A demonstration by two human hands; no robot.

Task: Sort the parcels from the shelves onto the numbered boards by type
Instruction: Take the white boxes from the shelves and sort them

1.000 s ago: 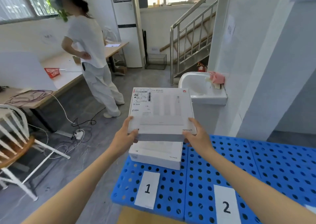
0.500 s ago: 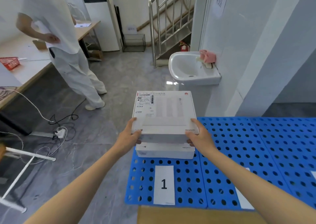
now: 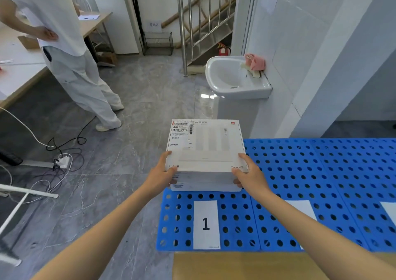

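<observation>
Both grips, left hand (image 3: 159, 178) and right hand (image 3: 251, 176), clasp the top parcel (image 3: 205, 149) by its near corners; it lies squarely over the lower parcel (image 3: 203, 187) on board 1 (image 3: 177, 219).

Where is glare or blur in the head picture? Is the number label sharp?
Head view: small white glare on the floor beside the sink; grey strips on the top white box are blurred; label 1 is sharp.

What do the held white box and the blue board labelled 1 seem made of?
The white box looks like smooth matte printed cardboard: crisp folded edges, stuck-on shipping label. The blue board looks like moulded plastic, slightly glossy, with regular round holes.
</observation>
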